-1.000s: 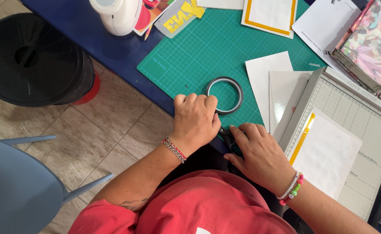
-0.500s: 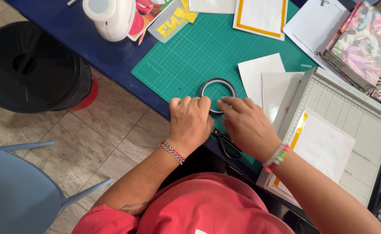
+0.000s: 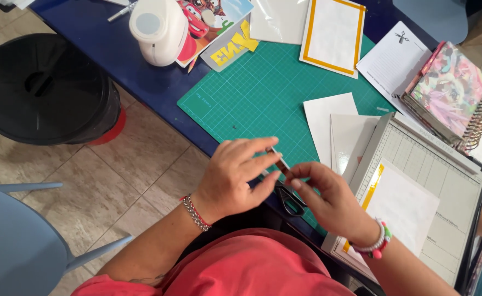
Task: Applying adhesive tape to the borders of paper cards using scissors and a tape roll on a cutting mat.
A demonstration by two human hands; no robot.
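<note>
Worktop (image 3: 142, 82): dark blue, running from the upper left to the right edge, with a tiled floor below it.
Bin (image 3: 43, 90): round and black, standing on the floor to the left of the worktop.
Chair (image 3: 16, 246): pale blue, at the lower left on the floor.
Cutting mat (image 3: 252, 93): green with a grid, lying on the worktop ahead of the hands.
Paper trimmer (image 3: 433, 175): grey gridded board at the right, with a white sheet and a yellow strip on it.
Notebook (image 3: 455, 93): spiral-bound with a flowered cover, at the upper right, just beyond the trimmer.
Framed card (image 3: 331, 35): white with a yellow border, at the top of the mat.
White cards (image 3: 334, 123): two plain sheets overlapping, between the mat and the trimmer.
Punch (image 3: 156, 30): white and rounded, at the top left of the worktop.
Left hand (image 3: 235, 175): over the near edge of the mat, fingers curled, thumb and fingertips pinching one end of the tape roll.
Right hand (image 3: 328, 197): just beside the left hand, fingertips closed on the other side of the same roll.
Scissors (image 3: 290, 200): black handles showing below and between the two hands.
Tape roll (image 3: 280, 163): small ring seen edge-on, held between both hands above the mat's near edge.
</note>
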